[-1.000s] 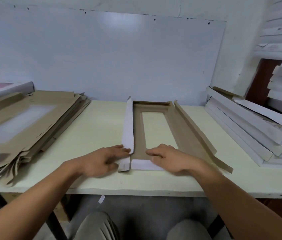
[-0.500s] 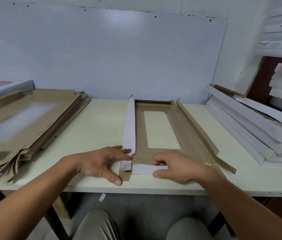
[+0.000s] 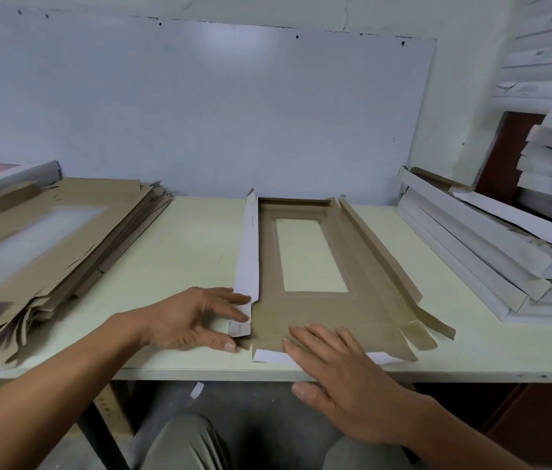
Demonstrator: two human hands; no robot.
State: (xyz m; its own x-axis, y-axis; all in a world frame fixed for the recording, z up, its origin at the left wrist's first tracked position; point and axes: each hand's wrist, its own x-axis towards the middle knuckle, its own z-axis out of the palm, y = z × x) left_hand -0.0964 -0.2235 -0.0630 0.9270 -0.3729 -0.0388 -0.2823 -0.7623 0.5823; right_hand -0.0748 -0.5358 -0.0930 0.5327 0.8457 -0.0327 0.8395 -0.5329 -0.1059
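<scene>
Flattening out since half a second ago, the near end flap (image 3: 267,356) is now lying white side up at the front edge of the surface (image 3: 183,252). The right grip (image 3: 345,378) is pressing on it with fingers straight and apart, clamped on nothing. The left grip (image 3: 193,320), also apart, is bracing straight fingers against the raised white side wall (image 3: 247,252) and its corner tab (image 3: 240,329). The windowed box blank (image 3: 362,266) is lying flat mid-surface. To fold well, the right grip should probably be creasing evenly along the score while the left is keeping wall and tab upright.
</scene>
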